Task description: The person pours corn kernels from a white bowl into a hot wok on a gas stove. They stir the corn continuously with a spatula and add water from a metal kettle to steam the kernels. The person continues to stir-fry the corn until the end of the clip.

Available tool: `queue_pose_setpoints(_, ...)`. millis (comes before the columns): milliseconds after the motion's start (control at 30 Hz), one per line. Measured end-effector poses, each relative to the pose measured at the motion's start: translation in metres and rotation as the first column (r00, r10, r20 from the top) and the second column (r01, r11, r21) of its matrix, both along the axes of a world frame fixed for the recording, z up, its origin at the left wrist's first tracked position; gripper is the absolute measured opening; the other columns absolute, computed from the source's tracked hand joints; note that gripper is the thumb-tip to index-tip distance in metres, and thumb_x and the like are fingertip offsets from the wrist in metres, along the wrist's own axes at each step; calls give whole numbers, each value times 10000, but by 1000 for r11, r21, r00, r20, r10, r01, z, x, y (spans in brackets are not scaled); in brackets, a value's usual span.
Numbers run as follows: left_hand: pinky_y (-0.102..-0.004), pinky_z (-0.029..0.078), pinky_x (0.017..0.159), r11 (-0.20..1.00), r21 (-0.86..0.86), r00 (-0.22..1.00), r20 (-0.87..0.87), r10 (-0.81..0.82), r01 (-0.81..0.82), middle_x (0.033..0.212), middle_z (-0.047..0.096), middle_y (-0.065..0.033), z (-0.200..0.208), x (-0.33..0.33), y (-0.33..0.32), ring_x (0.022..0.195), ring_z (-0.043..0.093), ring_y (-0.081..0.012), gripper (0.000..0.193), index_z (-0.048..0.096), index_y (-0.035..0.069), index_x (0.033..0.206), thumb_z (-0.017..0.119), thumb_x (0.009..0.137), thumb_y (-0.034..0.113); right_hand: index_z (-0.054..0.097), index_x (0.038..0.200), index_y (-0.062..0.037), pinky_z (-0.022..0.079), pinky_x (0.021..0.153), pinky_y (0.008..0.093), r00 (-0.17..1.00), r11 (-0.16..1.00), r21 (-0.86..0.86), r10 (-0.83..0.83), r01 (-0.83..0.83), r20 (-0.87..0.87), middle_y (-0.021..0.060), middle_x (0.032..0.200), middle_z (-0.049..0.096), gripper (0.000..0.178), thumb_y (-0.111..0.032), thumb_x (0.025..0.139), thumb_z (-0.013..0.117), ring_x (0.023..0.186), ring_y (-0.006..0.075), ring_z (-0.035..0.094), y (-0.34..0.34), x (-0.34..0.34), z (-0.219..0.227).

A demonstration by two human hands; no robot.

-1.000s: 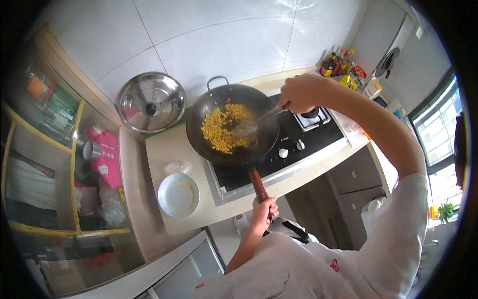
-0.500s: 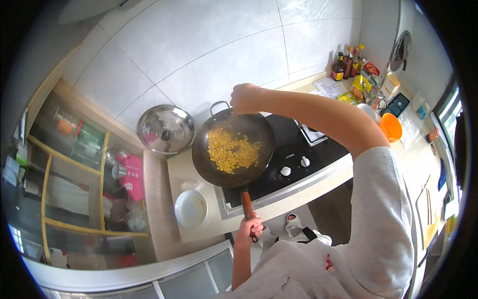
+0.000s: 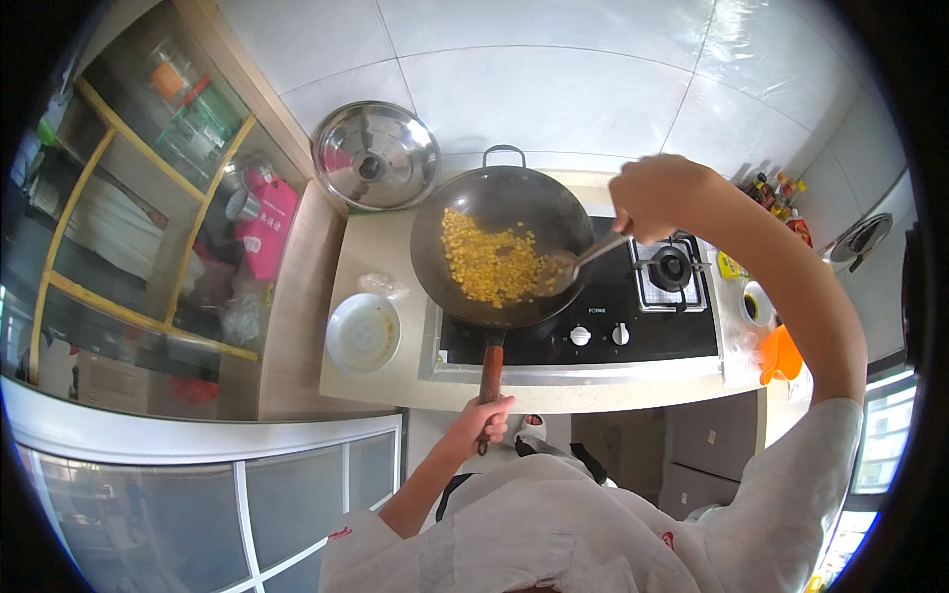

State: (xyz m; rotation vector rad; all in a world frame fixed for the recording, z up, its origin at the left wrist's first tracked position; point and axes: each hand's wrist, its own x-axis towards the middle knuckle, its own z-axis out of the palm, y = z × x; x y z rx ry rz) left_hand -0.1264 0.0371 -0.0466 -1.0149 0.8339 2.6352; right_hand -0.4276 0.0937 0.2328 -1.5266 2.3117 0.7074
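A dark wok [image 3: 554, 212] sits over the left side of the black gas stove, with yellow corn kernels [image 3: 484, 262] spread across its bottom. My left hand [image 3: 481, 423] is closed round the wok's wooden handle [image 3: 491, 371], near its end. Above the wok's right rim, my right hand [image 3: 664, 198] grips a metal spatula [image 3: 601, 247]. The spatula's blade rests among the kernels at the right side of the wok. Most of its handle is hidden by my fist.
A shiny steel lid [image 3: 376, 148] leans on the wall at the back left. Left of the stove stands a white bowl [image 3: 363, 333] beside a crumpled clear bag [image 3: 383, 285]. The right burner [image 3: 670, 267] is bare. An orange container [image 3: 781, 356] and sauce bottles [image 3: 781, 193] are at the right.
My right hand has swung from the wok's far rim to its right side, bringing the spatula blade to the right of the kernels. My left hand stays on the handle. The view has shifted.
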Motion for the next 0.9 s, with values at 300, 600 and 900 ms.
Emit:
queue_pose_setpoints(300, -233, 279, 395, 1000, 11, 998, -62, 28, -27, 550, 374, 43, -8, 2, -1, 414, 349, -58, 217, 411, 129, 864, 587, 803, 18, 709, 984, -185, 507, 725, 391, 988, 989, -134, -37, 58, 152, 117, 820, 662, 269, -188, 750, 576, 837, 290, 635, 2, 11, -43)
queue_pose_setpoints(600, -234, 287, 381, 997, 76, 995, -95, 29, -22, 572, 393, 34, -15, -3, -3, 417, 361, -55, 208, 424, 128, 823, 592, 793, 10, 689, 894, -168, 531, 628, 418, 997, 975, -224, 13, 5, 76, 124, 774, 646, 239, -136, 690, 570, 782, 324, 649, -5, 41, -79)
queue_pose_setpoints(900, -235, 278, 395, 999, 17, 996, -83, 38, -37, 568, 378, 40, -10, 0, 2, 420, 351, -59, 198, 426, 136, 832, 578, 805, 12, 675, 851, -77, 546, 637, 390, 990, 971, -239, 56, -23, 131, 136, 825, 663, 202, -153, 670, 627, 769, 311, 668, 8, 70, -105)
